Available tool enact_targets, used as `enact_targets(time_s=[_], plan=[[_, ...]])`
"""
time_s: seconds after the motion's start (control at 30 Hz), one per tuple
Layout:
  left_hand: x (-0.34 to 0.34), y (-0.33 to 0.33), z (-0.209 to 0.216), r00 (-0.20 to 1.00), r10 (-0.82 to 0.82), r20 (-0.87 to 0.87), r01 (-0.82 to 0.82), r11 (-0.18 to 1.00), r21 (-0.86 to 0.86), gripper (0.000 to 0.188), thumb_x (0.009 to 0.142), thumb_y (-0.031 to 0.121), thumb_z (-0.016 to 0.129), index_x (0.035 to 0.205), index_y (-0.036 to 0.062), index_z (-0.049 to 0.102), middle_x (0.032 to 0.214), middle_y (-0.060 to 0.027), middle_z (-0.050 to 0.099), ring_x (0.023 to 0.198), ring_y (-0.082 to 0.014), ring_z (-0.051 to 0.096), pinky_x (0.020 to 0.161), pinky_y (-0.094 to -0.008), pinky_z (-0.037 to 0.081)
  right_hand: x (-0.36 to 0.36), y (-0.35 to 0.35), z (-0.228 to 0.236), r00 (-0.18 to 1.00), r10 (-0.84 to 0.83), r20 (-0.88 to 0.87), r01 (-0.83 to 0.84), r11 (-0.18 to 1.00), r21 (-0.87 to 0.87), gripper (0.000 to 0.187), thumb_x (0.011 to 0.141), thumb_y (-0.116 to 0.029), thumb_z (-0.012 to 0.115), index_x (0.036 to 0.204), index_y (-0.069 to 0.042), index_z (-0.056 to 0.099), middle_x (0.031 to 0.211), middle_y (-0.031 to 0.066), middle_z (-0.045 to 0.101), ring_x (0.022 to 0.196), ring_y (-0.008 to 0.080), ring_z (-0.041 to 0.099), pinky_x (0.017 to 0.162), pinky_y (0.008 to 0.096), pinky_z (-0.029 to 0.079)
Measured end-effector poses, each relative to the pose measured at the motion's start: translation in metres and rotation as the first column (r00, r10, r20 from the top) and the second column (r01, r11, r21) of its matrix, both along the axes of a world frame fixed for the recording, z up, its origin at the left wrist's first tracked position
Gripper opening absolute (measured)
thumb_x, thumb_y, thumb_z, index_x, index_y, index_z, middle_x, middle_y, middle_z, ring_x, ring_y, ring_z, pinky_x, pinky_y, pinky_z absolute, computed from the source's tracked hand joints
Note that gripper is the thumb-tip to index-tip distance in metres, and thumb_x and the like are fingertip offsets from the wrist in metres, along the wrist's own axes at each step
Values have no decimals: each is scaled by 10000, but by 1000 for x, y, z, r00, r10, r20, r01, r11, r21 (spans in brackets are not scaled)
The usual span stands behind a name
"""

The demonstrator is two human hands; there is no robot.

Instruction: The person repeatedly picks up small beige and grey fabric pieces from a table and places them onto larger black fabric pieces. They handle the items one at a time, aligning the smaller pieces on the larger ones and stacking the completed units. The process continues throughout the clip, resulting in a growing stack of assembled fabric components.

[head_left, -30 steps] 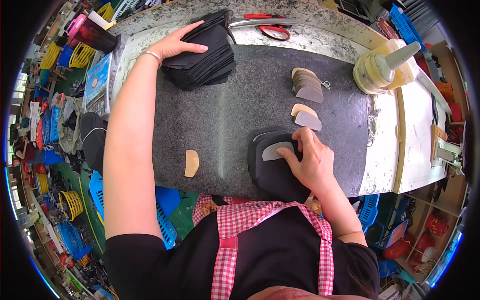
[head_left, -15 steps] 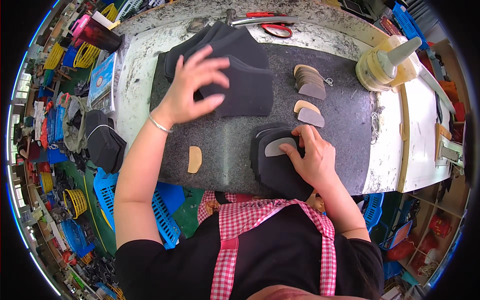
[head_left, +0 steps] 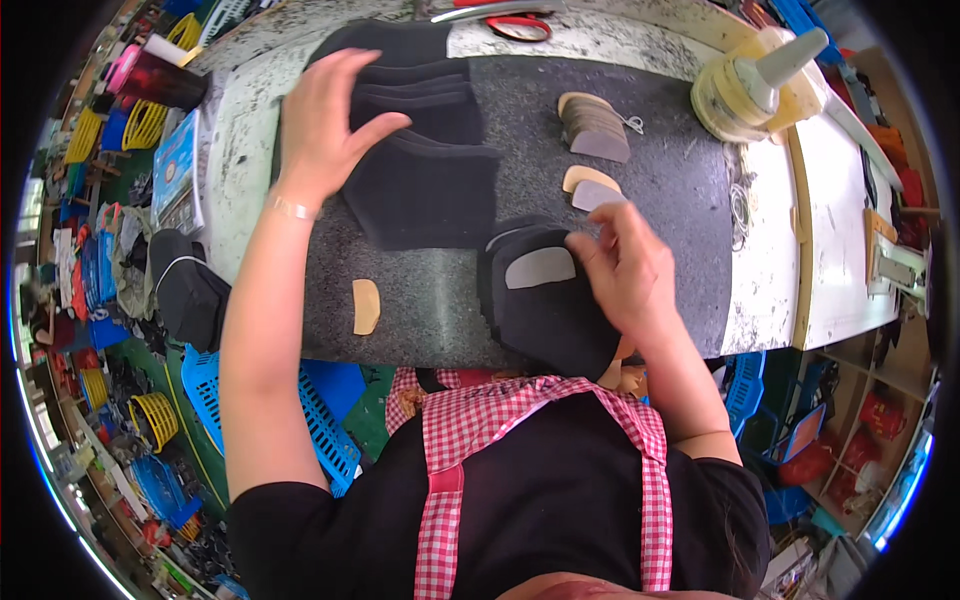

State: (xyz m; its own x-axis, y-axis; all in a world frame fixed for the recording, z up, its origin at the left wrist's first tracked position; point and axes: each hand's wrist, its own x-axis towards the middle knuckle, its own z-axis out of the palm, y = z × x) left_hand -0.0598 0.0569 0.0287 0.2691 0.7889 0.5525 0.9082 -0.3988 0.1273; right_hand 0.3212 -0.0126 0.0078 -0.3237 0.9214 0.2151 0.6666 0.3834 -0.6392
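Observation:
Above the left part of a spread of black cut pieces (head_left: 425, 195), my left hand (head_left: 325, 125) is open, thumb and fingers apart. The pieces overlap in steps, running from the far edge of the dark mat toward me. My right hand (head_left: 632, 272) hovers at the right side of a smaller stack of black pieces (head_left: 555, 325), its fingers bent and the thumb apart from them, with nothing seen between. A grey rounded patch (head_left: 541, 268) lies flat on that stack, just left of my thumb. Beyond my right fingers rest a tan and a grey patch (head_left: 598, 194), overlapping.
A row of overlapping grey patches (head_left: 596, 132) lies farther off on the mat (head_left: 430, 300). A lone tan patch (head_left: 366, 307) sits front left. A squeeze bottle (head_left: 745, 95) stands at the back right, red-handled scissors (head_left: 518, 28) at the far edge. Bundled black pieces (head_left: 190, 290) hang off the left edge.
The larger black pieces have spread into a stepped row, with the nearest one closer to me. My left hand has shifted left, away from them. My right thumb has come off the grey patch.

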Motion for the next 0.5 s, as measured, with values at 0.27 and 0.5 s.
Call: enact_targets(time_s=[0.27, 0.5], plan=[[30, -92, -52, 725, 492, 482, -315, 859, -403, 563, 831, 257, 930, 1234, -10, 642, 1077, -170, 776, 983, -250, 771, 876, -342, 587, 24, 64, -9, 970, 164, 178, -182, 979, 90, 304, 825, -179, 850, 1079, -57, 733, 1032, 93, 693, 1002, 333, 654, 880, 434, 551], [17, -89, -4, 946, 188, 263, -240, 953, 183, 173, 957, 30, 770, 1128, 35, 791, 1136, -111, 788, 972, -186, 755, 891, -321, 585, 24, 73, -10, 995, 96, 34, -85, 969, -234, 291, 821, -163, 862, 1046, -24, 740, 929, 103, 718, 863, 237, 689, 786, 382, 555]])
